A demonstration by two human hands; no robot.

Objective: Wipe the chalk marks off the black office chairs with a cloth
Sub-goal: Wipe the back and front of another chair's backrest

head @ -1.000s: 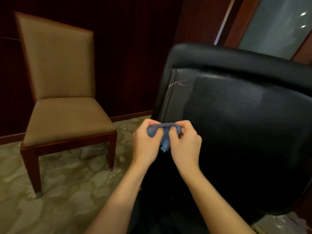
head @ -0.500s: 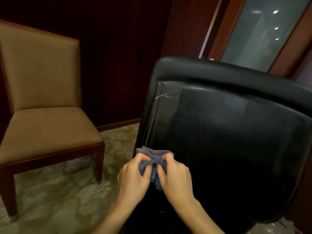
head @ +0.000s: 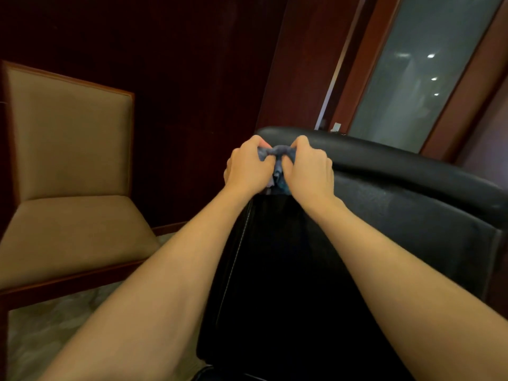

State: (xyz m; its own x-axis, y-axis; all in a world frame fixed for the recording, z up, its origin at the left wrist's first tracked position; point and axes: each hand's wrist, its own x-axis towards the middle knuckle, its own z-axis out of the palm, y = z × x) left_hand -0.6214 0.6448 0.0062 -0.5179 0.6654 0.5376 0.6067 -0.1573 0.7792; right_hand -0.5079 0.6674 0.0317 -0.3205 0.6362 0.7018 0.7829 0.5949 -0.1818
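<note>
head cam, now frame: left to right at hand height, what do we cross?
Tan chair → left hand → blue cloth, gripped by both hands → right hand → black office chair backrest top.

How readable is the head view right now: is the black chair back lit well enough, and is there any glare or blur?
Head view: dim; the black office chair falls to near-solid black low between the forearms; soft sheen on its top roll; ceiling lights glare in the glass panel; both hands and the blue cloth are slightly soft; wide-angle bending at the edges.
</note>
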